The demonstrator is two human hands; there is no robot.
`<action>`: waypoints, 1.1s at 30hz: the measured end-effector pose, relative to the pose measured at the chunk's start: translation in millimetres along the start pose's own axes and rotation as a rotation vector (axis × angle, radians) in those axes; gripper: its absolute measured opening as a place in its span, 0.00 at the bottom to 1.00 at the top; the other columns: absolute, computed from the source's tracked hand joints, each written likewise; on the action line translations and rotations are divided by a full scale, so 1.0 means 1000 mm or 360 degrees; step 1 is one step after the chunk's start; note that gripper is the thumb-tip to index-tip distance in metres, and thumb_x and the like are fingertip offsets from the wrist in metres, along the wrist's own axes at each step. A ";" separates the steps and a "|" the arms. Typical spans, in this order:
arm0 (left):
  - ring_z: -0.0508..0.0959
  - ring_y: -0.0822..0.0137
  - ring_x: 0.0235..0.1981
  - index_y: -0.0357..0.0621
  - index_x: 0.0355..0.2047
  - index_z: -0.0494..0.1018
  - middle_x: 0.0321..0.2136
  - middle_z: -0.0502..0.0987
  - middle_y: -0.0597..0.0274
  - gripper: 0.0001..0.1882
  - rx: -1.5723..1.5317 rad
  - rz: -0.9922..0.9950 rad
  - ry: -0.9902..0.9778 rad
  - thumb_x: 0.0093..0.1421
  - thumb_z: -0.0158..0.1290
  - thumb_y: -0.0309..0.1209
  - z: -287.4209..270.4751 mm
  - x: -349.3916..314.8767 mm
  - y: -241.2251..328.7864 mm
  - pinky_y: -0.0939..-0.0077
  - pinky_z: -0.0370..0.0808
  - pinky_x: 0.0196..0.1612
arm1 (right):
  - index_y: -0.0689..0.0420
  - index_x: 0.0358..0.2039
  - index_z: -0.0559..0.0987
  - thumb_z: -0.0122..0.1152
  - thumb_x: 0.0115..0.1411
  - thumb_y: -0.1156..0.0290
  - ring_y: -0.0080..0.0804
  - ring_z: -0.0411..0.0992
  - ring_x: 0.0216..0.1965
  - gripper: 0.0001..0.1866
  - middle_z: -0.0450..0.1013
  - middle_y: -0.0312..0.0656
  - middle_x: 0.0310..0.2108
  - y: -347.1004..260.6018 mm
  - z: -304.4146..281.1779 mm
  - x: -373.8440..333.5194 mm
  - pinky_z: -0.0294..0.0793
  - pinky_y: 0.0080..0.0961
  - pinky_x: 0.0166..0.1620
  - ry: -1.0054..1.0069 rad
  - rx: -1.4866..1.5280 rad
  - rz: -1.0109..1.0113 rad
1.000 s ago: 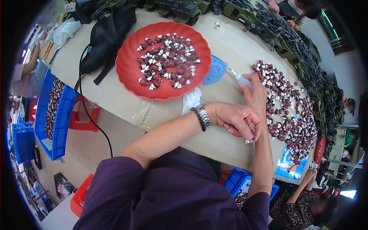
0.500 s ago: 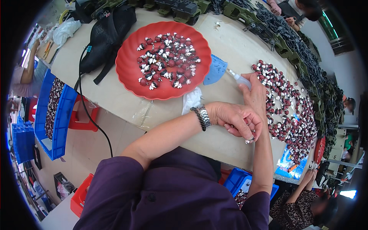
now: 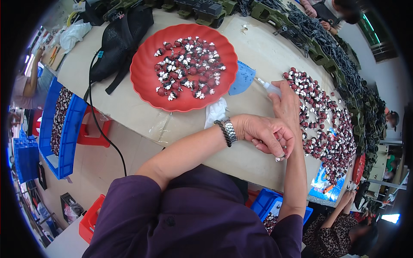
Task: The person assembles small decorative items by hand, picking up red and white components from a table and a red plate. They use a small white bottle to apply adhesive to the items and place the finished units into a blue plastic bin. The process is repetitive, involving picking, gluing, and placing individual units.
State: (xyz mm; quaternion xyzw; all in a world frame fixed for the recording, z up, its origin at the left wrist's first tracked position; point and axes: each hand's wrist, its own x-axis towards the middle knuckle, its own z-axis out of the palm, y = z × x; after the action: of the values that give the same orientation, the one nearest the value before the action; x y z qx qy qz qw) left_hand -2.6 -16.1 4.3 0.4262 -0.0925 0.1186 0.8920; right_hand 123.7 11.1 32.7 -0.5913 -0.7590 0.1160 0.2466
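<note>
My left hand (image 3: 266, 134), with a watch and a dark bead bracelet at its wrist, is closed on small dark red and white bead-like pieces (image 3: 280, 158) that peek out between the fingers. It crosses over my right forearm. Farther out, my right hand (image 3: 287, 103) is wrapped round a small white squeeze bottle (image 3: 272, 89) with a thin nozzle. That nozzle points up and left toward a blue spotted sheet (image 3: 242, 78). To the left, a red scalloped plate (image 3: 142, 86) carries many similar pieces. Right of my right hand lies a large spread of them (image 3: 320, 116).
A black mesh bag (image 3: 116, 47) and a cable (image 3: 95, 109) lie at the left. A white tissue (image 3: 215, 112) is by the plate. Green toy vehicle parts (image 3: 318, 53) line the far edge. A blue crate (image 3: 64, 129) stands left, and other people work nearby.
My right hand and the squeeze bottle have shifted very slightly. My left hand stays in nearly the same place, still holding the small pieces.
</note>
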 end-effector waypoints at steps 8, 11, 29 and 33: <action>0.62 0.85 0.09 0.32 0.33 0.73 0.26 0.77 0.59 0.10 0.0035 -0.0025 0.0015 0.48 0.55 0.20 0.001 -0.001 0.001 0.91 0.52 0.10 | 0.63 0.38 0.74 0.60 0.51 0.78 0.55 0.74 0.36 0.13 0.75 0.54 0.35 0.002 0.003 -0.001 0.72 0.42 0.38 -0.0039 -0.0005 -0.0046; 0.62 0.85 0.09 0.32 0.34 0.73 0.26 0.77 0.59 0.11 0.0041 -0.0020 0.0020 0.48 0.55 0.20 0.001 -0.003 0.002 0.90 0.52 0.10 | 0.63 0.38 0.73 0.60 0.51 0.79 0.54 0.74 0.35 0.12 0.75 0.53 0.34 -0.002 0.003 -0.001 0.72 0.42 0.38 0.0004 0.0033 -0.0042; 0.62 0.82 0.10 0.30 0.39 0.70 0.24 0.74 0.57 0.16 -0.0013 -0.0072 0.0479 0.50 0.55 0.26 0.007 -0.001 0.012 0.89 0.54 0.10 | 0.59 0.41 0.74 0.64 0.46 0.78 0.30 0.75 0.34 0.19 0.75 0.42 0.35 0.031 0.033 0.038 0.74 0.26 0.37 0.0379 0.1042 -0.0021; 0.62 0.81 0.10 0.29 0.36 0.70 0.25 0.74 0.55 0.17 -0.0058 -0.0064 0.0425 0.46 0.58 0.26 0.005 0.009 0.002 0.89 0.54 0.10 | 0.60 0.35 0.73 0.64 0.42 0.76 0.43 0.77 0.33 0.17 0.76 0.48 0.30 0.046 0.047 0.062 0.74 0.33 0.37 0.0522 0.0886 0.0092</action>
State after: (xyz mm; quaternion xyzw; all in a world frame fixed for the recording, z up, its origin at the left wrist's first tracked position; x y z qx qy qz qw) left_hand 5.0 -17.8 11.5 0.3921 0.0335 0.1547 0.9062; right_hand 126.7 88.4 -14.2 -0.5332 -0.6311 0.2293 0.5145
